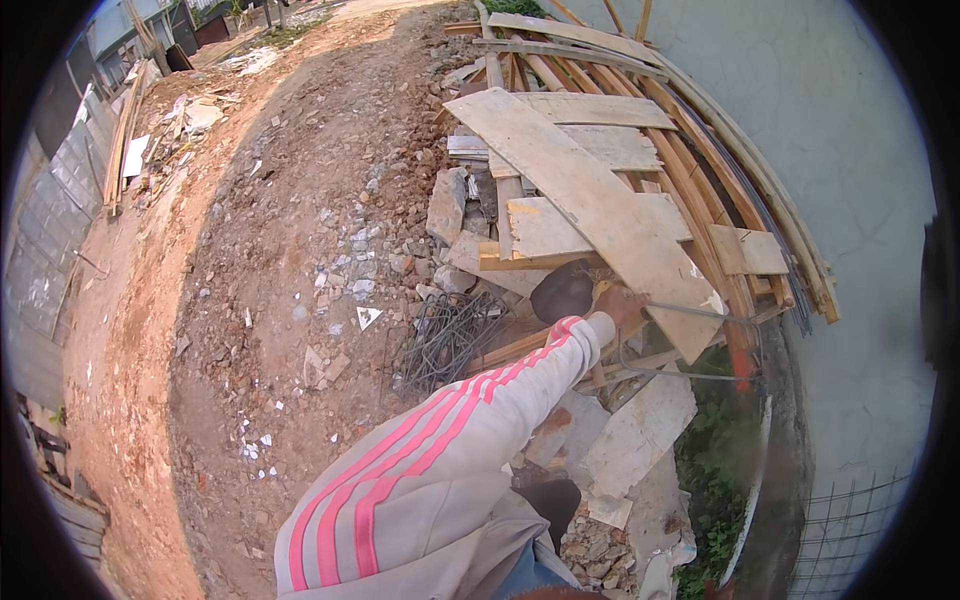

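My left hand (pixel 621 306), at the end of a white sleeve with pink stripes, is closed beside a long pale board (pixel 585 195) lying diagonally on the wood pile. Just left of my fingers is a dark rounded object (pixel 560 292); I cannot make out exactly what I grip. A bent metal bar (pixel 688 310) runs right from near my hand. A tangle of wire (pixel 450 340) lies left of it. My right hand is not in view.
Timbers (pixel 760 190) line a grey wall (pixel 850 390). Rubble and broken slabs (pixel 635 435) lie below, beside weeds (pixel 715 470) and wire mesh (pixel 840 530). A dirt path (pixel 260 300) runs on the left, past metal sheeting (pixel 55 240) and a scrap heap (pixel 175 140).
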`<action>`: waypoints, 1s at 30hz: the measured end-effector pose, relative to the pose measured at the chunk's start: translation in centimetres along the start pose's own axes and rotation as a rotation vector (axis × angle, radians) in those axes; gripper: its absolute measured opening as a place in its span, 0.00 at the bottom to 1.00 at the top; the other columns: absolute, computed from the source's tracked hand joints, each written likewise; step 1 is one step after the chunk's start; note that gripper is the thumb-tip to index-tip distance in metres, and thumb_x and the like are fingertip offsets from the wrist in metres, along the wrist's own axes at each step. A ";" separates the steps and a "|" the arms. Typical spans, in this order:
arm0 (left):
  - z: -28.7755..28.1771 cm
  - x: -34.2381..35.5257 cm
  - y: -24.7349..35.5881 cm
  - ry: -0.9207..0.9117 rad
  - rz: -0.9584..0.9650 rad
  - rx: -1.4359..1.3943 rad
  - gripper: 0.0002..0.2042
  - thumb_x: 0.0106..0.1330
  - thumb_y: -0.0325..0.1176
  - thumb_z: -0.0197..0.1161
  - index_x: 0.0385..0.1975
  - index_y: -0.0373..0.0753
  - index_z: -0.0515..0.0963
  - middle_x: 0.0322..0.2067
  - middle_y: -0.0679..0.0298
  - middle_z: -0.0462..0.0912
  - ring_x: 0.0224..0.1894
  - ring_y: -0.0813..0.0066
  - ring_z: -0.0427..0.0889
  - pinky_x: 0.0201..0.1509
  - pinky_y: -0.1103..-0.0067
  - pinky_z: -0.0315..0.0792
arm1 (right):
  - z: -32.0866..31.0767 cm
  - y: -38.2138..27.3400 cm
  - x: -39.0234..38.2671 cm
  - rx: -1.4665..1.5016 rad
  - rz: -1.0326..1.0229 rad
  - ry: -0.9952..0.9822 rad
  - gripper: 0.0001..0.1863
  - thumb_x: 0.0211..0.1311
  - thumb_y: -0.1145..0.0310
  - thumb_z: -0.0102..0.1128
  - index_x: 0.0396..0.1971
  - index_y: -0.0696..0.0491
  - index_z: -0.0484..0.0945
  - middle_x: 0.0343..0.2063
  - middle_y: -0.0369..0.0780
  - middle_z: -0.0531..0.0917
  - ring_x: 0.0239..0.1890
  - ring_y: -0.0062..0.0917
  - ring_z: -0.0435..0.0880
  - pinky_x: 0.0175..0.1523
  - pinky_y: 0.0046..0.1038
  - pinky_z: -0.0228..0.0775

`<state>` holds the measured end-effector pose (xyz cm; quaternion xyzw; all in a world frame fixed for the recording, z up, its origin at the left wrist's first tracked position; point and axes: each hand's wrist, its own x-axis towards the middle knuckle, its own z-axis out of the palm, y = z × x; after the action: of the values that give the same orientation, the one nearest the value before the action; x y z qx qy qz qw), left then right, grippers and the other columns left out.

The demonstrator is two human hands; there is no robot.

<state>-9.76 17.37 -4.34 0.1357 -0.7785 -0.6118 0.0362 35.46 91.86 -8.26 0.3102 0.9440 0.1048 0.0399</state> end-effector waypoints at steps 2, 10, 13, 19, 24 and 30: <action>-0.2 -0.6 1.1 0.000 0.014 0.012 0.23 0.58 0.54 0.67 0.35 0.35 0.86 0.28 0.57 0.86 0.31 0.68 0.86 0.39 0.73 0.77 | -0.4 1.3 -1.1 0.083 0.030 -0.131 0.25 0.54 0.47 0.62 0.46 0.50 0.79 0.33 0.48 0.86 0.35 0.45 0.85 0.38 0.46 0.76; 1.1 -0.1 0.3 -0.007 0.124 -0.210 0.20 0.60 0.51 0.70 0.24 0.35 0.85 0.20 0.68 0.79 0.25 0.80 0.73 0.30 0.76 0.68 | -6.5 1.3 -7.1 0.586 0.165 -0.500 0.21 0.45 0.59 0.76 0.32 0.60 0.80 0.19 0.39 0.82 0.19 0.24 0.81 0.29 0.32 0.74; -2.6 3.1 -3.1 -0.075 -0.076 -0.131 0.22 0.58 0.49 0.71 0.39 0.32 0.86 0.35 0.60 0.88 0.34 0.76 0.82 0.42 0.75 0.74 | -11.4 -1.4 -5.4 0.404 0.210 -0.717 0.23 0.45 0.50 0.73 0.30 0.55 0.82 0.19 0.36 0.83 0.24 0.22 0.81 0.34 0.31 0.72; -1.3 1.8 -0.4 -0.046 -0.116 -0.068 0.19 0.58 0.49 0.72 0.31 0.36 0.84 0.16 0.73 0.72 0.15 0.83 0.68 0.18 0.80 0.60 | -12.0 2.2 -8.3 0.645 0.119 -0.348 0.22 0.39 0.56 0.71 0.34 0.57 0.84 0.22 0.43 0.84 0.26 0.35 0.83 0.36 0.38 0.74; -0.3 1.1 0.8 -0.097 -0.093 -0.140 0.18 0.59 0.50 0.72 0.22 0.40 0.81 0.13 0.74 0.69 0.13 0.83 0.63 0.16 0.80 0.56 | -16.4 3.5 -8.4 0.295 0.030 -0.043 0.19 0.41 0.59 0.68 0.34 0.53 0.85 0.25 0.50 0.84 0.30 0.47 0.84 0.38 0.43 0.75; -0.3 1.0 0.8 -0.125 -0.139 -0.207 0.14 0.60 0.45 0.71 0.26 0.43 0.78 0.16 0.73 0.71 0.11 0.82 0.64 0.14 0.81 0.55 | -20.0 2.9 -8.7 0.085 0.015 0.112 0.19 0.42 0.58 0.70 0.36 0.50 0.85 0.30 0.50 0.85 0.36 0.47 0.84 0.43 0.46 0.76</action>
<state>-10.78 17.05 -3.63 0.1464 -0.7006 -0.6972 -0.0412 41.31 85.48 11.96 0.3123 0.9460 0.0823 -0.0270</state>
